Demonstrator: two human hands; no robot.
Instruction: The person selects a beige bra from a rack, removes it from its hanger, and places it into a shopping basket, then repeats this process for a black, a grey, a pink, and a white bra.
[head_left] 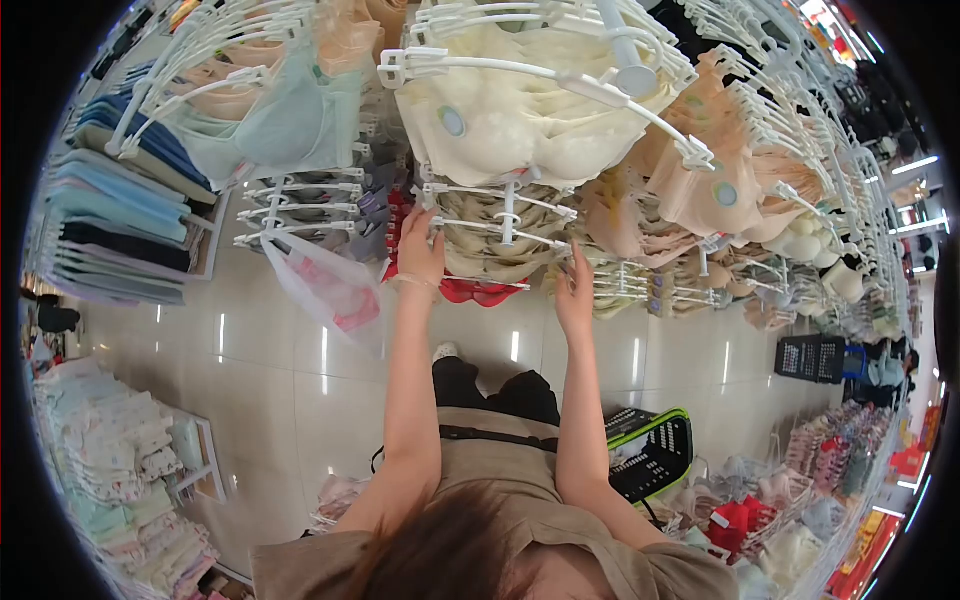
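Observation:
Both arms reach forward to a lower row of beige bras (490, 245) on white plastic hangers (487, 230). My left hand (420, 250) is at the left end of this row, its fingers stretched out along the hanger tips. At the right end, my right hand (574, 287) has its fingers extended upward beside a hanger tip. Neither hand is visibly wrapped round anything; whether the fingertips press on the hangers is hard to make out. Just above hangs a row of cream bras (500, 120) on larger-looking white hangers. A red bra (480, 291) shows beneath the beige ones.
Light blue bras (290, 120) hang at upper left, peach bras (700, 190) at upper right. A clear plastic bag with pink print (325, 290) hangs left of my arm. A black shopping basket with a green rim (665, 455) is by my right side. Folded clothes (115, 430) lie at left.

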